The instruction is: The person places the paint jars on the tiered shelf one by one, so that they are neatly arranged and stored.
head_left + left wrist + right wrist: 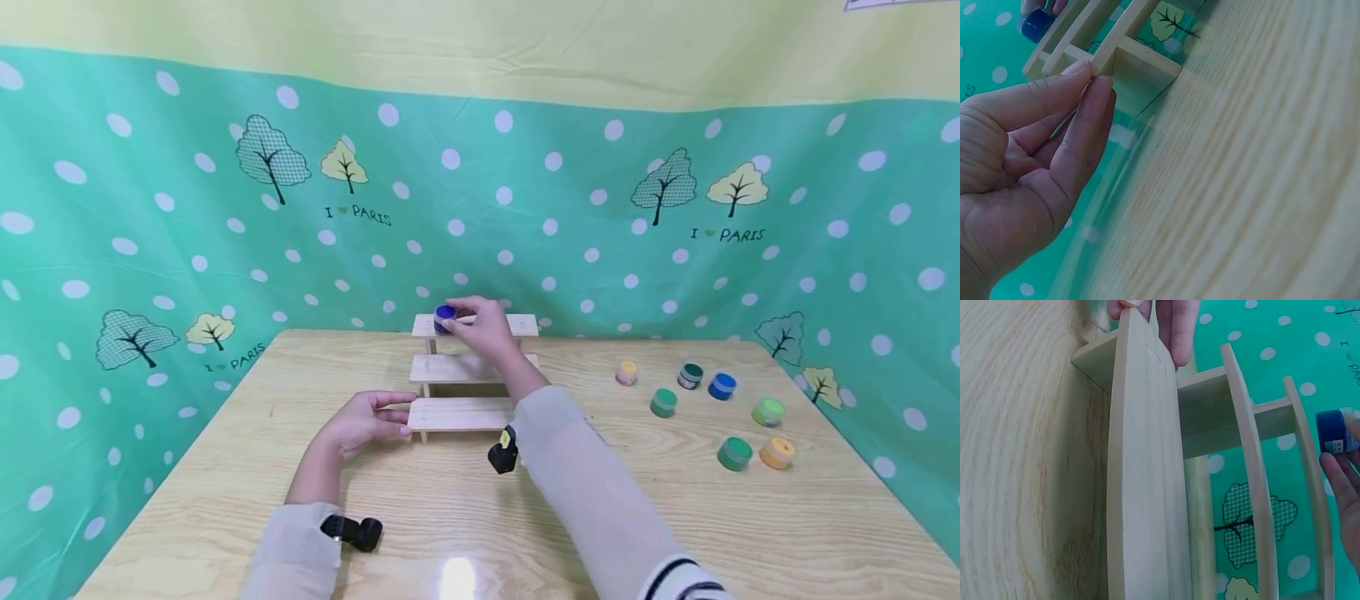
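A three-tier wooden rack (461, 414) stands at the table's middle. My left hand (369, 419) pinches the left end of its lowest shelf between thumb and fingers; in the left wrist view that hand (1035, 144) grips the shelf corner. My right hand (483, 327) holds a small dark blue paint jar (444, 318) at the left part of the top shelf. In the right wrist view the jar (1333, 431), with a label on its side, sits between the fingers (1338, 478), close to the top shelf's edge. Whether it touches the shelf I cannot tell.
Several paint jars stand on the table at the right: light orange (627, 372), dark green (690, 376), blue (722, 386), green (663, 402), light green (768, 412), another green (734, 453) and orange (777, 452). A dotted green curtain (502, 167) hangs behind the table (420, 517).
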`<state>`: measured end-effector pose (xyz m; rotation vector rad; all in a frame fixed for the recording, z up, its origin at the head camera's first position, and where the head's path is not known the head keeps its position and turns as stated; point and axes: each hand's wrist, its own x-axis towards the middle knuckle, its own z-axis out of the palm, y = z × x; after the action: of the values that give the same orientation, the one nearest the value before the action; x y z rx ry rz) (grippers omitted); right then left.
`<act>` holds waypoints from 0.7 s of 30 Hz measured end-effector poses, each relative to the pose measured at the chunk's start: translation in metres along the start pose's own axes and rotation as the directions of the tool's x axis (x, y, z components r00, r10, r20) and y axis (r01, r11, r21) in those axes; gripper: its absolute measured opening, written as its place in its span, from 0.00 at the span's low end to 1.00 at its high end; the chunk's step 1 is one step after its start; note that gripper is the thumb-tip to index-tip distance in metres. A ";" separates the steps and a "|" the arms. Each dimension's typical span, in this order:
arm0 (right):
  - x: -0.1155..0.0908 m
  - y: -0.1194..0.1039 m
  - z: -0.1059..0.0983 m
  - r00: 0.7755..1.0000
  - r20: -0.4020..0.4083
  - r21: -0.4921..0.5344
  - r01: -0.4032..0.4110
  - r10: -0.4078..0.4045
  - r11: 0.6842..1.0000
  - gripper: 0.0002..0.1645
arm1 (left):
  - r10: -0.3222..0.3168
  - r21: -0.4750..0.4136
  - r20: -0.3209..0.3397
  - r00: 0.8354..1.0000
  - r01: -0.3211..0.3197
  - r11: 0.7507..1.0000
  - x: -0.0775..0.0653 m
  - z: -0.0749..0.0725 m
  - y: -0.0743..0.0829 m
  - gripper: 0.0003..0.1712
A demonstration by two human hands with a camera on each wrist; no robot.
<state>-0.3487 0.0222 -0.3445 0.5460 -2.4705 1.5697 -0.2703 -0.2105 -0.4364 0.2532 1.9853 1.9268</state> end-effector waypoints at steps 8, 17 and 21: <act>0.005 -0.002 0.011 1.000 0.003 -0.028 -0.031 0.031 0.999 0.22 | -0.015 0.003 -0.017 1.000 0.015 1.000 0.000 -0.001 -0.001 0.38; 0.009 0.001 0.014 0.998 0.003 -0.026 -0.058 0.058 0.998 0.23 | -0.012 0.019 -0.013 1.000 0.013 1.000 0.003 0.000 -0.002 0.37; 0.011 0.002 0.016 0.999 0.022 -0.039 -0.042 0.043 0.998 0.25 | -0.015 0.016 -0.024 1.000 0.016 1.000 0.003 0.000 -0.002 0.37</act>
<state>-0.3587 0.0060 -0.3496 0.5114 -2.5396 1.5366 -0.2723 -0.2095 -0.4388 0.2196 2.0125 1.9138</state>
